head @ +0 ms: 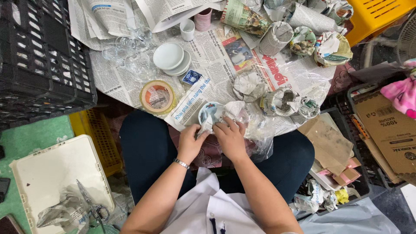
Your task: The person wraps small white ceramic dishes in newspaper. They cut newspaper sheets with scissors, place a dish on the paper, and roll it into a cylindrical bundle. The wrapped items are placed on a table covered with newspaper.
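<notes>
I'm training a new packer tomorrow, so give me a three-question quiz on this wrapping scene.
1. True or false: both hands are on the small bowl being wrapped in newspaper.
2. What lies directly left of that bowl on the table: (a) roll of tape, (b) scissors, (c) pink cup?
3. Which wrist wears the bracelet?

Key:
1. True; the left hand and right hand both grip its paper.
2. (a), the roll of tape.
3. The left wrist carries the bracelet.
</notes>
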